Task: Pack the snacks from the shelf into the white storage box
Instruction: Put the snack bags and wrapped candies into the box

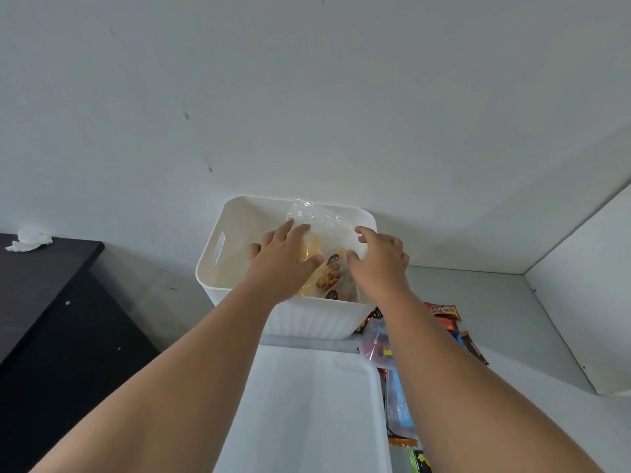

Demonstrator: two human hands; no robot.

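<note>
Head view: both forearms reach forward into a white plastic storage box (235,230) with a slot handle in its left wall. The box sits at the back left of a grey shelf (505,322), far rim against a pale wall (307,97).

Inside the box is a clear crinkled plastic snack bag (321,218) holding yellow sticks. It stands tilted, its top rising just above the far rim. Below it, nearer the front wall, is a clear pack of orange-brown snack pieces (328,280) with small black labels.

Left hand (283,259) lies over the left part of the crinkled bag. Its fingers are stretched out and pressing on the plastic, the thumb laid across the yellow sticks, not wrapped round the bag. Right hand (375,259) grips the same bag's right edge, fingers curled over it, thumb lower down.

Just in front of the box a shallow white plastic tray (307,411) with rounded corners lies flat.

Right of tray and box, partly under the right forearm, loose snacks lie heaped on the shelf:
- red wrapper marked "beng-beng" (443,310)
- clear zip pouch (374,336)
- blue packet (397,407)
- green-and-black packet (420,462)
- dark brown wrapper (475,351)

A white side panel (580,302) closes the shelf at right. Far left stands a dark brown cabinet (51,302), with a crumpled white tissue (30,238) on its top.
</note>
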